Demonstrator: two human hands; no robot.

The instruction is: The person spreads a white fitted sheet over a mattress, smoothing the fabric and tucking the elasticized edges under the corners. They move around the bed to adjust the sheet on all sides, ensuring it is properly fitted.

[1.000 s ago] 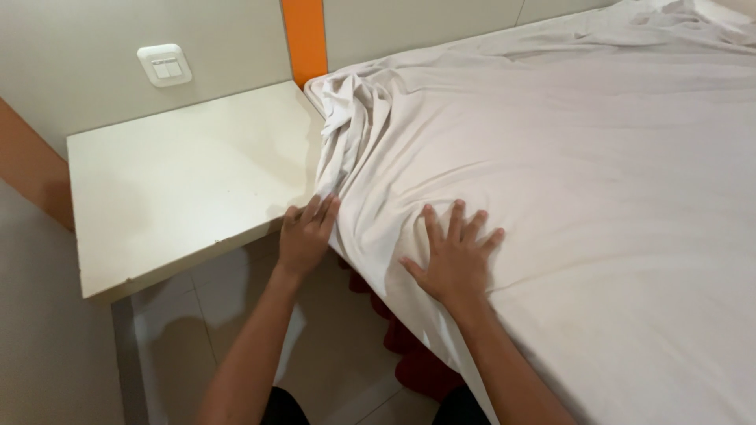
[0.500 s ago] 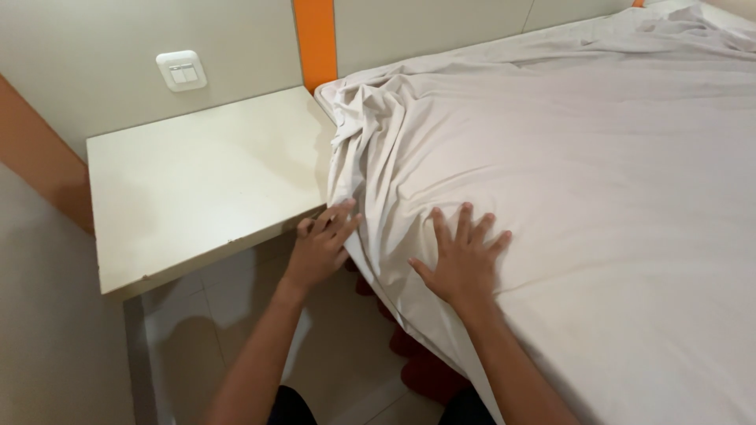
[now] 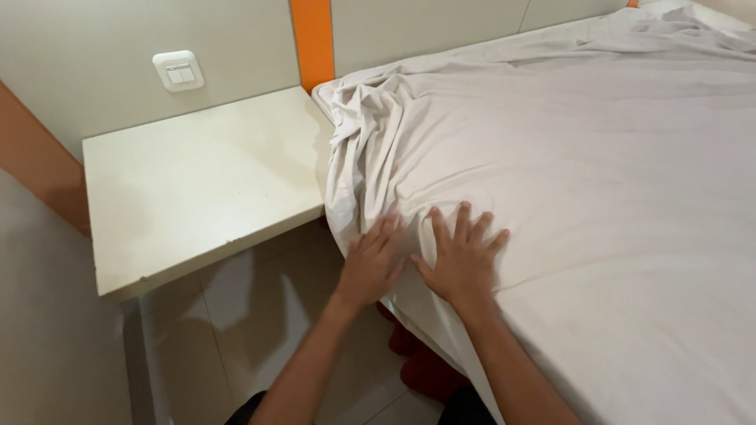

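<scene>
Partly sheet-covered red thing [image 3: 425,370] underneath.

The bed sheet [image 3: 567,157] covers the bed on the right, bunched at its near-left corner. The bedside table [image 3: 189,189] stands just left of it, against the wall, with the light switch [image 3: 178,70] above. Both hands, left hand [image 3: 372,264] beside right hand [image 3: 463,256], rest on the sheet's edge.

No packages, labels, signs or screens — none.
</scene>
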